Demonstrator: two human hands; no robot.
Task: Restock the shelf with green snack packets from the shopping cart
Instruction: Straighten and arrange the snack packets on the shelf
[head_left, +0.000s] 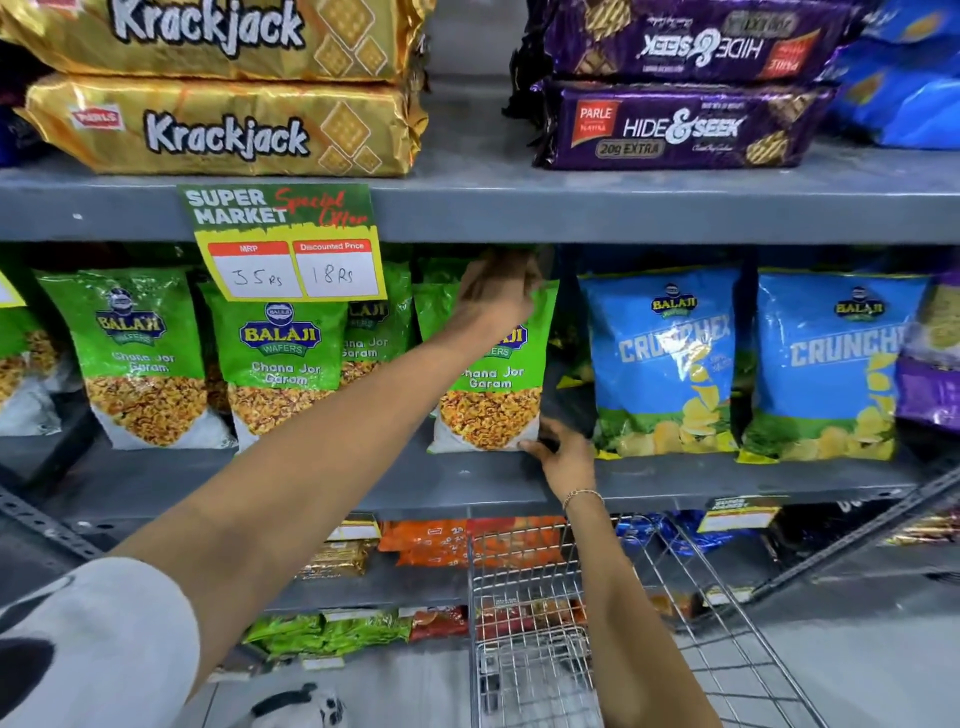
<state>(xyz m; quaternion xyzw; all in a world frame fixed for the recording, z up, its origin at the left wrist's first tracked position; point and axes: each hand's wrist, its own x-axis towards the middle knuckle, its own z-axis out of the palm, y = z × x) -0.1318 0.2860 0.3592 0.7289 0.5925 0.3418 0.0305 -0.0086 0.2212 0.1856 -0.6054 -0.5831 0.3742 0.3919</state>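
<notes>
A green Balaji Chana Jor Garam packet stands upright on the grey middle shelf, just left of the blue packets. My left hand grips its top edge. My right hand touches its bottom right corner, fingers curled against it. Several more green packets stand in a row to the left on the same shelf. The wire shopping cart sits below my right arm; no green packets show inside it.
Blue Crunchex packets stand right of the held packet. A special-offer price card hangs from the upper shelf edge. Krackjack and Hide & Seek packs lie above. Lower shelves hold orange, red and green packs.
</notes>
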